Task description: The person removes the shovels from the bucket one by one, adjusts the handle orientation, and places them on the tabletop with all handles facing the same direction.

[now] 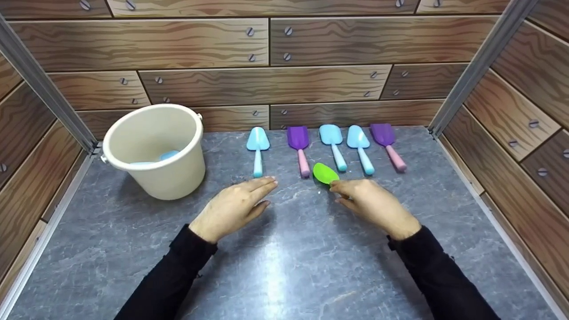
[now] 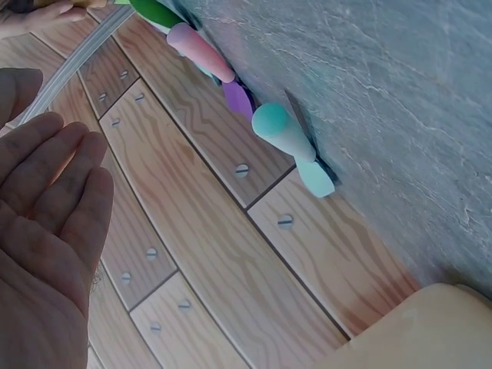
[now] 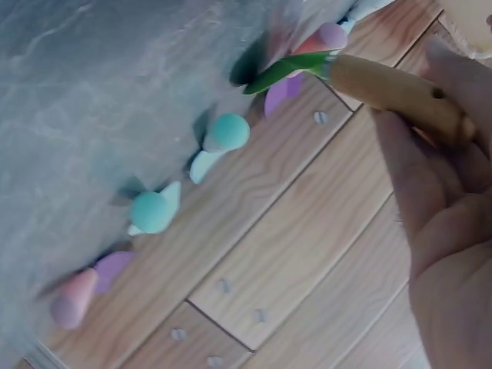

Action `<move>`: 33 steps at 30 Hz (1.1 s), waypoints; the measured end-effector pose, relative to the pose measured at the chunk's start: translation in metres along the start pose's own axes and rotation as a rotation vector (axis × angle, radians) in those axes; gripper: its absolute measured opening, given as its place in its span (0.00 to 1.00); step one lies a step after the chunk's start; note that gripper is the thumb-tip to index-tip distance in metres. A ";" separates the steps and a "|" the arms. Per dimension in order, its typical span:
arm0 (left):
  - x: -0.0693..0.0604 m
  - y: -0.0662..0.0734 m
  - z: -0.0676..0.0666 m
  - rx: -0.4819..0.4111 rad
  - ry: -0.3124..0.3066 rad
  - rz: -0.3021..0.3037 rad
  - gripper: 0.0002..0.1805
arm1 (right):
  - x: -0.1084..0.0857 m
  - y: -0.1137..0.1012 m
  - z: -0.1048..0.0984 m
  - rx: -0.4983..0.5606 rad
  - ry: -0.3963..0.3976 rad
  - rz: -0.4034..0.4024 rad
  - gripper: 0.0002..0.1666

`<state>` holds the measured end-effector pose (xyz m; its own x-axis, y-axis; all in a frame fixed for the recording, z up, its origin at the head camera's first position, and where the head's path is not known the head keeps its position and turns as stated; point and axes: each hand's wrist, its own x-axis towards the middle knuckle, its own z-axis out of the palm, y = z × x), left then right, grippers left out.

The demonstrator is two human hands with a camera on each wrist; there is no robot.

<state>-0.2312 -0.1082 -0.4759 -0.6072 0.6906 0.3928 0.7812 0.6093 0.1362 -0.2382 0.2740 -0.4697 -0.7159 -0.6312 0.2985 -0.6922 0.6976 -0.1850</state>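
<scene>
My right hand (image 1: 375,202) pinches the wooden handle (image 3: 400,92) of a small green trowel (image 1: 325,173) between thumb and fingers. In the right wrist view the trowel's green blade (image 3: 284,71) points down to the left, close to the grey surface. My left hand (image 1: 235,206) hovers over that surface with straight fingers and holds nothing; its palm shows in the left wrist view. Just beyond its fingertips lies a light blue toy shovel (image 1: 258,142). A purple shovel with a pink handle (image 1: 298,138) lies between the two hands, farther back.
A cream bucket (image 1: 178,178) stands at the left, with light blue pieces (image 1: 169,154) inside. Two more light blue shovels (image 1: 331,134) (image 1: 358,137) and another purple one (image 1: 383,134) lie along the back right. Wood-patterned walls (image 1: 200,86) enclose the grey surface (image 1: 284,266).
</scene>
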 end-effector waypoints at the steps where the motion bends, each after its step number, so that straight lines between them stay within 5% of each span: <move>1: 0.000 0.000 0.000 -0.002 -0.002 -0.002 0.29 | 0.000 -0.003 0.000 -0.016 -0.024 0.013 0.20; 16: -0.001 -0.002 0.003 -0.017 -0.056 -0.009 0.30 | 0.001 -0.017 0.014 -0.110 -0.176 0.026 0.21; 33: -0.001 -0.003 0.004 -0.020 -0.110 -0.003 0.29 | 0.001 -0.026 0.026 -0.166 -0.206 0.074 0.23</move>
<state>-0.2340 -0.1092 -0.4806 -0.6208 0.7282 0.2905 0.7815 0.6041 0.1558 -0.2230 0.2466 -0.4887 -0.7794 -0.6201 0.0901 -0.6248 0.7798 -0.0384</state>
